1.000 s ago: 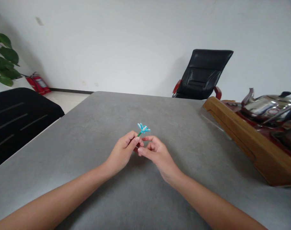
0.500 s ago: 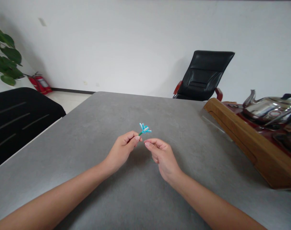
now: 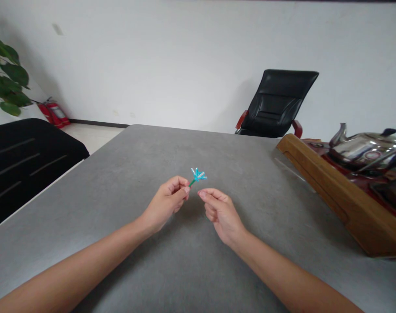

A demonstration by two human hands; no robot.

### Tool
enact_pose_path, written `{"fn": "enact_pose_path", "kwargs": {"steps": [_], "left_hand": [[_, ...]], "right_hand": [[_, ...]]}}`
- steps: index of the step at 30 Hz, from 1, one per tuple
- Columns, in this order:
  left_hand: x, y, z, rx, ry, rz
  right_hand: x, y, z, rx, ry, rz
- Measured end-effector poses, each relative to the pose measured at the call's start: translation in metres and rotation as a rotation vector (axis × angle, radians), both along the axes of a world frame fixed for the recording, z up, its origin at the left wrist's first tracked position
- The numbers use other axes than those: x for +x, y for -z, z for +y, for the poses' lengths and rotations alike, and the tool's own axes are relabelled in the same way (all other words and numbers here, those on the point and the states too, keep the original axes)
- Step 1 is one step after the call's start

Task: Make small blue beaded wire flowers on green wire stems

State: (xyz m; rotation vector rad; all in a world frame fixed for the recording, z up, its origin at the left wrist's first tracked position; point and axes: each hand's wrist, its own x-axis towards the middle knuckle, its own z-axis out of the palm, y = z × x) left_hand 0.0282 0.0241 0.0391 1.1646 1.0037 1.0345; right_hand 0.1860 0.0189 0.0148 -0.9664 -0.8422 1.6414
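Left hand (image 3: 163, 202) pinches the green stem (image 3: 192, 183) of a blue beaded flower (image 3: 198, 175) above the grey table (image 3: 185, 265), petals formed and stem attached; right hand (image 3: 222, 213) closed nearby, any strand in it indiscernible, remaining work undeterminable.

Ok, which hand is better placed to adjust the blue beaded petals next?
Probably the right hand: its fingertips are near the petals, while the left hand pinches the green stem. Whether the right holds anything is unclear.
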Motion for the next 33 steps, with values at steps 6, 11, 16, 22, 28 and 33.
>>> {"fn": "enact_pose_path", "kwargs": {"steps": [6, 11, 16, 22, 28, 33], "left_hand": [[0.000, 0.001, 0.001, -0.041, 0.006, -0.042], [-0.001, -0.002, 0.000, -0.049, 0.016, -0.011], [-0.003, -0.006, 0.000, 0.004, 0.104, 0.074], [-0.009, -0.004, 0.003, 0.006, 0.266, 0.099], [-0.018, -0.014, 0.005, -0.017, 0.547, 0.226], [-0.021, -0.021, 0.005, 0.047, 0.693, 0.348]], "right_hand": [[0.000, 0.001, 0.002, -0.001, -0.026, 0.024], [0.001, 0.002, 0.003, -0.023, -0.059, 0.012], [0.005, 0.003, 0.007, -0.048, -0.137, 0.042], [0.010, 0.005, 0.011, -0.024, -0.230, 0.065], [0.020, 0.003, 0.018, 0.016, -0.435, -0.065], [0.026, -0.003, 0.023, 0.107, -0.521, -0.193]]}}
